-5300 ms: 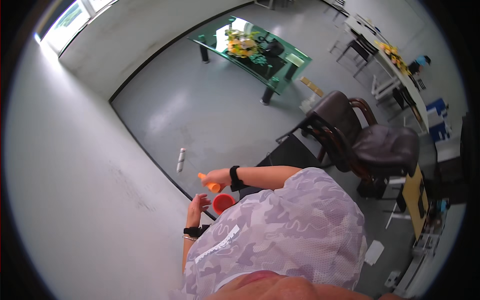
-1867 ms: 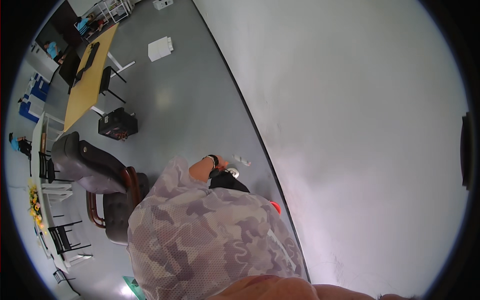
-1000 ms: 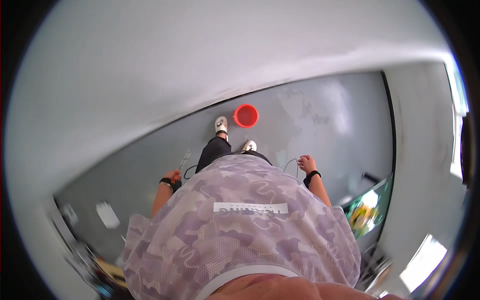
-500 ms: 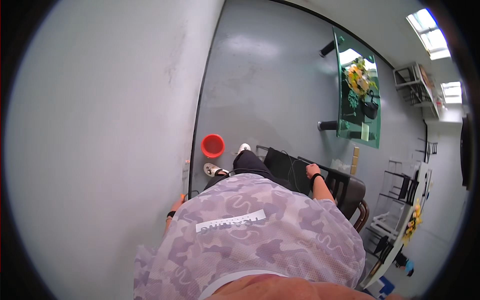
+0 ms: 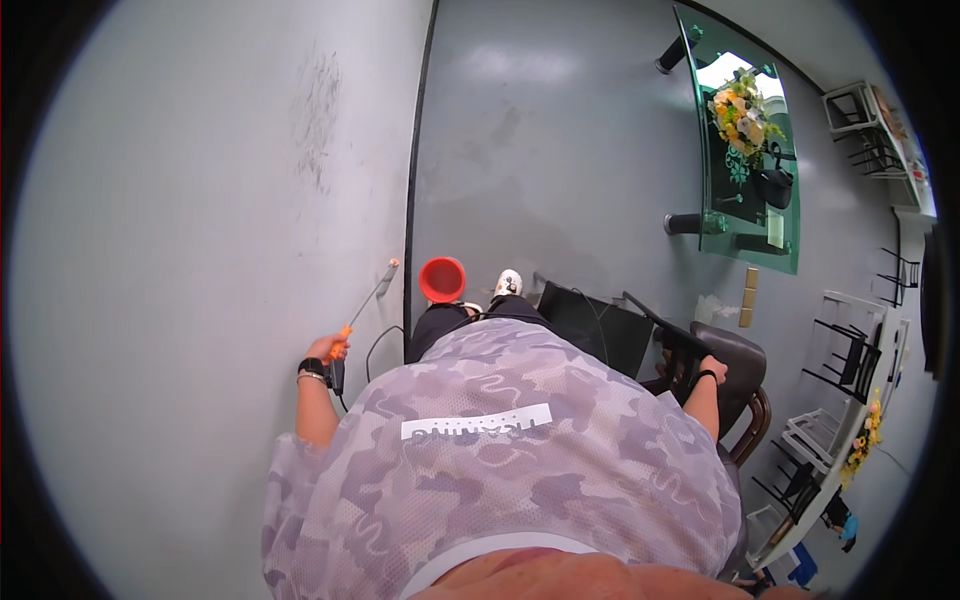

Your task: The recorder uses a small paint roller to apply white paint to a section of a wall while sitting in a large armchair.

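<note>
My left hand [image 5: 328,350] is closed round the orange handle of a small paint roller [image 5: 368,303] with a long thin metal shaft. Its little head, orange-tipped, is at the lower part of the pale wall [image 5: 200,250], near the floor edge. Whether the head touches the wall, I cannot tell. A red bucket [image 5: 442,281] stands on the floor just right of that head, by my shoes [image 5: 509,283]. On the other side, my right hand [image 5: 712,370] hangs beside a dark armchair [image 5: 738,358], its fingers curled in and nothing visible in them.
A black chair [image 5: 595,320] with a cable across it stands right of my legs. Farther off is a green glass table [image 5: 748,160] bearing flowers [image 5: 742,120] and a black bag [image 5: 772,187]. Dark scuffs mark the wall. More chairs and tables line the far right.
My left hand has moved forward and outward along the wall, bringing the roller into full view. The right hand has shifted to the right. Wall scuffs show more clearly.
</note>
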Tool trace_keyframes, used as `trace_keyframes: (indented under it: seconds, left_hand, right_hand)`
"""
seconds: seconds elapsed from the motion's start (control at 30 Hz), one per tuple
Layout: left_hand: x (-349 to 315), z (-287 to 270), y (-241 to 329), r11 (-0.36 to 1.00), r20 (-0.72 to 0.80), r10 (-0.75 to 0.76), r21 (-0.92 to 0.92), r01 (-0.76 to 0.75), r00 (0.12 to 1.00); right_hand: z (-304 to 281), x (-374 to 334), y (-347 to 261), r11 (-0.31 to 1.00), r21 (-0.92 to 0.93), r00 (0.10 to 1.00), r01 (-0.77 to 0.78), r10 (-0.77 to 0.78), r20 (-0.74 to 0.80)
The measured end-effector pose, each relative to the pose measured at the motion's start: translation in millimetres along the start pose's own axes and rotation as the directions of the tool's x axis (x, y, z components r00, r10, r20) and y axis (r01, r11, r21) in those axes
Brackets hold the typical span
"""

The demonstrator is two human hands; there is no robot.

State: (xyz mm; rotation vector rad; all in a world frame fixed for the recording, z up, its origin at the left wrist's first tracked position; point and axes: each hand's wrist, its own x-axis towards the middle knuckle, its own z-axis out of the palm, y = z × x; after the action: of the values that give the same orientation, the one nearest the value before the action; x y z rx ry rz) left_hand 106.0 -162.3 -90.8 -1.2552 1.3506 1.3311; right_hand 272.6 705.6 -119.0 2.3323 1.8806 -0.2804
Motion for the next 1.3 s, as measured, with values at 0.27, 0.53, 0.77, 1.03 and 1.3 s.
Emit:
trace_keyframes:
  seconds: [0.27,0.53,0.77,1.03,1.3]
  left_hand:
    - [-21.2,34.1,31.1,0.997,-0.033,-0.002,0.073,0.005,0.999]
    - [-40.2,48.3,33.8,0.997,-0.024,-0.066,0.044,0.067,0.998]
    - [-37.3,39.0,48.3,0.981,-0.009,-0.043,0.188,0.044,0.999]
    - [-45.8,54.7,74.9,0.958,0.006,-0.019,0.286,0.017,1.0]
    - [-30.3,63.2,101.8,0.931,0.102,-0.045,0.365,0.004,0.994]
  right_hand:
    - [0.9,38.0,68.5,0.979,0.029,0.978,-0.203,0.201,0.056]
    - [7.0,21.3,68.9,0.98,0.084,0.983,-0.182,0.179,0.04]
    - [31.7,35.4,117.5,0.967,0.132,0.976,-0.217,0.22,-0.008]
    - [24.8,-22.1,165.4,0.967,0.253,0.971,-0.025,0.083,-0.224]
    - [25.6,-86.5,253.1,0.935,0.329,0.984,-0.13,0.164,-0.077]
